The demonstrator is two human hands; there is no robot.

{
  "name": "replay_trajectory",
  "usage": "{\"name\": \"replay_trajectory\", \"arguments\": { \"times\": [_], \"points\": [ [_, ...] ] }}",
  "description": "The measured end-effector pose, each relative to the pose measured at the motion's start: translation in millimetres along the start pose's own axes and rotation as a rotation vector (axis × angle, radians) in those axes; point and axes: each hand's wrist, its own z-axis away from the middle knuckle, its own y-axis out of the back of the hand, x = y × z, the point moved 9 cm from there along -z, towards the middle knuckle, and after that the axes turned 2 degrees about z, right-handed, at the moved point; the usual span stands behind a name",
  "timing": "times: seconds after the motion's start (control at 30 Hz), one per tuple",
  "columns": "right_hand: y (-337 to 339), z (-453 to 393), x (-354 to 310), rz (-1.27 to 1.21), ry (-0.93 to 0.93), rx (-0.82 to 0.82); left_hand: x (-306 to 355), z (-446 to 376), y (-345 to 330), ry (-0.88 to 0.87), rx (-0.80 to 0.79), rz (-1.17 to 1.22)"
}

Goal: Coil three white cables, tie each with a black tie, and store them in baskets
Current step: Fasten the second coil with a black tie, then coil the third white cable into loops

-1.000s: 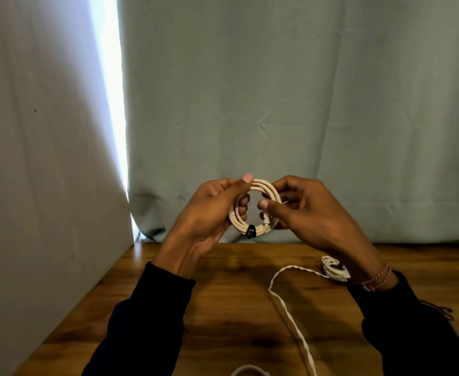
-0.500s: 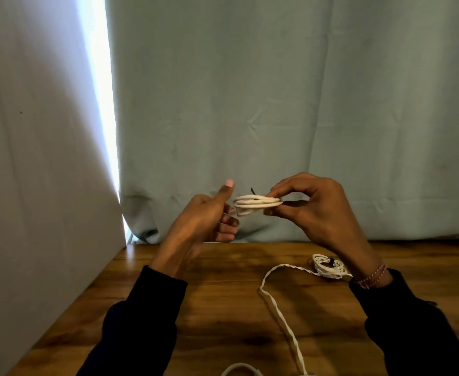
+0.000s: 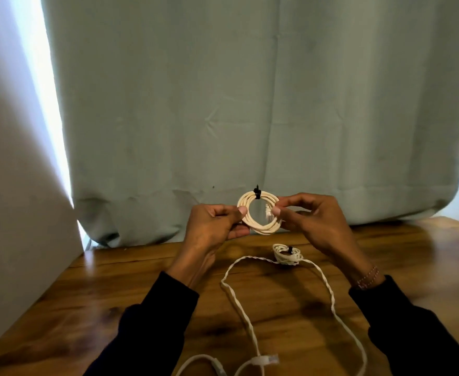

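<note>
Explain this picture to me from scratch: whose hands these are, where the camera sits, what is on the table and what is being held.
There is no machine here. A person wears a camera on the head, so you look forward and down at their own two hands. The left hand and right hand pinch opposite sides of a coiled white cable, held upright in the air, with a black tie at its top. On the wooden table lie a second coil with its own dark tie, and a loose cable, not coiled. A curtain hangs behind. No baskets are in view.
</note>
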Motion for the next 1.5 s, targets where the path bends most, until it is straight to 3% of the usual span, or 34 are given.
{"name": "replay_trajectory", "arguments": {
  "times": [0.17, 0.37, 0.63, 0.77, 0.9, 1.03, 1.13, 1.23, 1.37, 1.43, 1.5],
  "points": [
    [33, 6, 38, -0.075, -0.159, 0.132, -31, -6, -41, 0.077, -0.043, 0.012],
    [57, 8, 75, -0.049, -0.244, 0.214, -68, -22, -86, 0.123, -0.101, -0.133],
    [85, -7, 122, 0.014, -0.246, 0.341, -104, -43, -131, 0.121, -0.192, -0.206],
    [94, -18, 165, -0.057, -0.388, 0.382, -115, -51, -140, 0.115, -0.247, -0.247],
    [105, -28, 216, 0.053, -0.527, 0.415, -129, -59, -132, 0.107, -0.217, -0.304],
    [113, -27, 239, 0.437, -0.532, 0.388, -140, -64, -120, 0.137, -0.213, -0.315],
    [113, -22, 249, 0.589, -0.56, 0.335, -144, -68, -110, 0.147, -0.202, -0.328],
    [104, -25, 242, 0.817, -0.553, 0.192, -142, -70, -100, 0.137, -0.193, -0.346],
    [84, -36, 199, 0.942, -0.326, 0.169, -135, -71, -81, 0.109, -0.157, -0.345],
    [54, -43, 182, 0.893, -0.186, 0.025, -135, -71, -69, 0.108, -0.132, -0.344],
    [20, -42, 176, 0.936, -0.182, -0.194, -136, -70, -56, 0.11, -0.117, -0.344]
  ]
}}
